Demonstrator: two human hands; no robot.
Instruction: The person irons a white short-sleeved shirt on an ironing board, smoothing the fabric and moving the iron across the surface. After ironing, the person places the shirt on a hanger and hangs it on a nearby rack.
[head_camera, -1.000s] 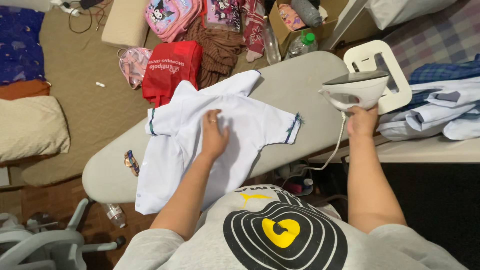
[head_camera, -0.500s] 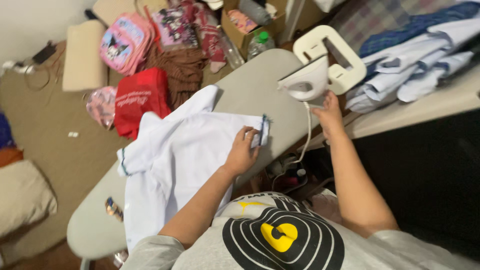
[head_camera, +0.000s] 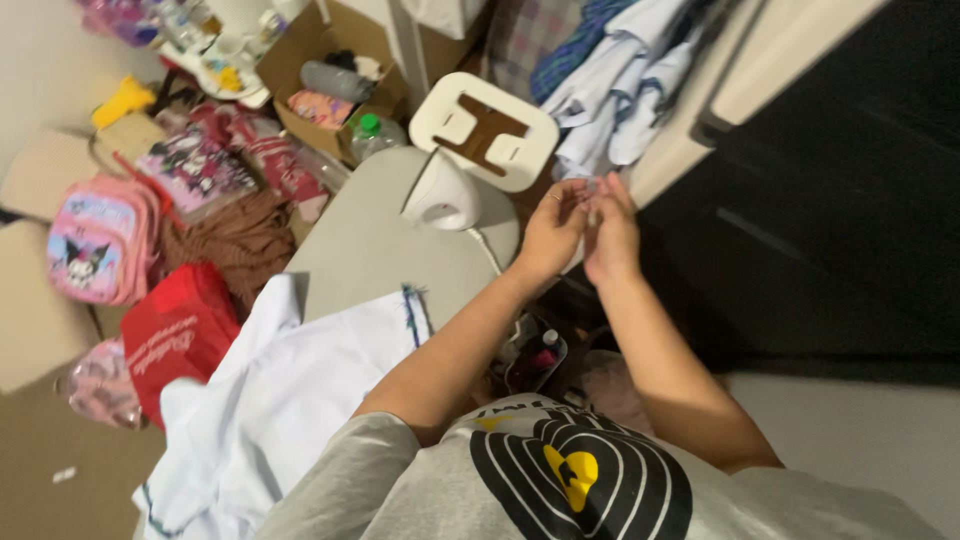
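- A pink backpack with a cartoon print sits at the left edge of the frame on the floor, with a red fabric bag just right of it and below.
- A white shirt of smooth cloth lies crumpled at lower left, its sleeve end trimmed in dark thread, draped over the near part of the grey ironing board.
- The board's padded top is bare between the shirt and the white iron, which stands upright at the rounded far end, before a cream plastic rest.
- The left hand and right hand meet just right of the iron, off the board's edge, fingertips pinched together; what they grip is too small to tell.
- Folded blue and white clothes pile at upper centre.
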